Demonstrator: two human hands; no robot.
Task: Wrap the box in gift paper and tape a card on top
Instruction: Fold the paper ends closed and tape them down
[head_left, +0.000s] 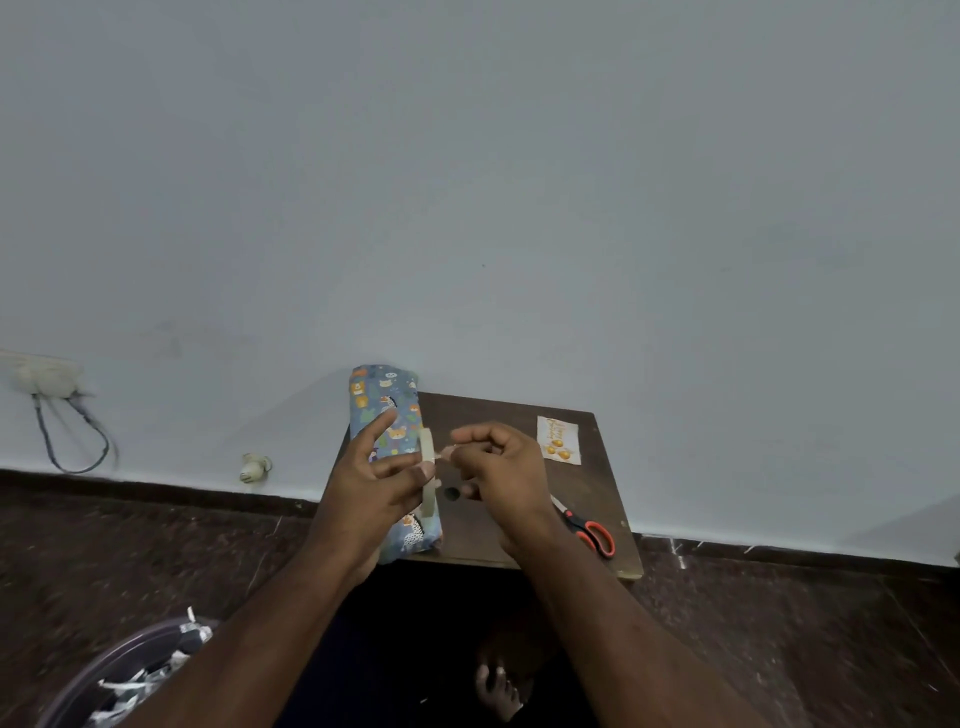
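Both hands work over the surface (519, 540): left hand (382, 478) grips tape roll (428, 470), right hand (498, 467) pinches its free end, wrapped box (387, 415) under left, card (558, 440) beyond right; tape's thin, sticky, so hold the tip.

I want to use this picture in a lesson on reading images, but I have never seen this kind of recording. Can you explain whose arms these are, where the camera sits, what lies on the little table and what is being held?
There is no machine here: a person wears one camera on the head, looking down at both arms. The left hand holds a roll of tape upright, and the right hand pinches its loose end. Behind the left hand lies the wrapped box in blue animal-print paper, on a small dark wooden table. On the table's right side lie a card and, nearer the person, orange-handled scissors.
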